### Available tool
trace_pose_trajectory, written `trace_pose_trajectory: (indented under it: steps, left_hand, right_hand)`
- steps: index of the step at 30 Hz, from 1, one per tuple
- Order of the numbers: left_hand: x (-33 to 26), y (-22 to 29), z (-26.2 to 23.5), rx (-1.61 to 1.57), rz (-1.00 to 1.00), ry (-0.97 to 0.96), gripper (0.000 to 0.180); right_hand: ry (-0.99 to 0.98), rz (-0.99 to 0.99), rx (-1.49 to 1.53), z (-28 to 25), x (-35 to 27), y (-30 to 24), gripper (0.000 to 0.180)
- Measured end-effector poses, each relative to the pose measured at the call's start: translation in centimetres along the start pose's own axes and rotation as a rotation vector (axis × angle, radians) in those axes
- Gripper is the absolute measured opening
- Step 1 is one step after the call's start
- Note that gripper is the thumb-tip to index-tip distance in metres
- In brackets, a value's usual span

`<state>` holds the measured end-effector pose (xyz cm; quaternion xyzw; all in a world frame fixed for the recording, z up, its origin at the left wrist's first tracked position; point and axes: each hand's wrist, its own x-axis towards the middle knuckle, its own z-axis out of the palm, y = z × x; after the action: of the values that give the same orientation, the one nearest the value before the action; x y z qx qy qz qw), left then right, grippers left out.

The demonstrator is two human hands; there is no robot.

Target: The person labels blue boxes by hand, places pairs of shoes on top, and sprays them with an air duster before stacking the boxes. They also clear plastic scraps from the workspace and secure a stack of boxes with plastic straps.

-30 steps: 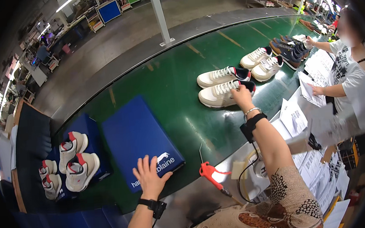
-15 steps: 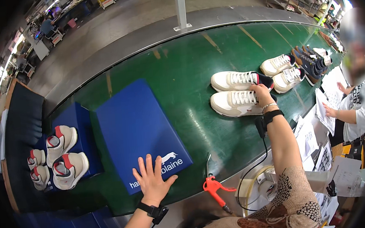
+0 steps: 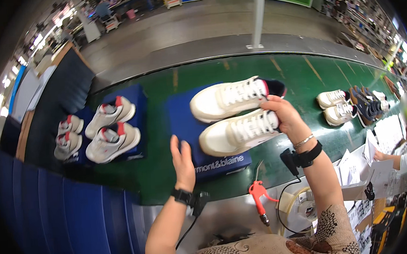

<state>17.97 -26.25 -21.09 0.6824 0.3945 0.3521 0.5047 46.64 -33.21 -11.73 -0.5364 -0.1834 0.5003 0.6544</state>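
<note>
My right hand [image 3: 286, 115] is closed on the heel ends of a pair of white sneakers, with its fingers at their openings. The far sneaker [image 3: 220, 101] and the near sneaker [image 3: 230, 137] lie side by side, toes to the left, over a blue shoebox [image 3: 180, 121]. Whether their soles touch the lid cannot be made out. Fingers up and apart, my left hand [image 3: 183, 164] is at the box's near left side, close to the near sneaker's toe, and holds nothing.
Other white sneakers with red linings [image 3: 112, 143] stand on a blue box at left. Tall blue boxes [image 3: 85, 220] are at lower left. A red air gun [image 3: 259, 196] lies near the green table's [image 3: 304, 143] front edge. More shoes [image 3: 337, 113] and a co-worker's hand [image 3: 385, 154] are at right.
The pair of white sneakers has moved left with my right hand, from the bare table to over the blue box. My left hand has come off the lid. The view has shifted too.
</note>
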Motion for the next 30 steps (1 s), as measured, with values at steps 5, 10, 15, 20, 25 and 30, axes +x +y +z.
trace_pose_trajectory:
  steps: [5, 10, 15, 20, 25, 30]
  left_hand:
    - [1.7, 0.6, -3.9, -0.147, -0.145, 0.126, 0.061]
    - [1.6, -2.7, -5.5, -0.21, -0.189, 0.225, 0.055]
    - [3.5, -4.2, -6.1, -0.45, -0.361, 0.178, 0.067]
    - [5.0, -4.4, -7.4, -0.452, -0.275, 0.046, 0.045]
    - [5.2, -1.6, -5.9, -0.49, -0.174, 0.18, 0.057]
    - [5.3, -1.3, -6.8, -0.551, -0.138, 0.186, 0.059]
  right_hand:
    - [0.016, -0.048, -0.826, 7.7, -1.6, 6.4, 0.055]
    - [0.193, -0.944, -0.957, 7.1, -9.0, 10.4, 0.039]
    - [0.284, -0.415, -1.412, -3.7, -16.6, 20.4, 0.058]
    - [0.279, -0.179, -1.647, -4.3, -20.7, 23.4, 0.076]
    - [0.349, -0.121, -1.254, -5.8, -19.7, 20.8, 0.071]
    - [0.264, -0.454, -0.752, 0.2, -20.0, 10.8, 0.058]
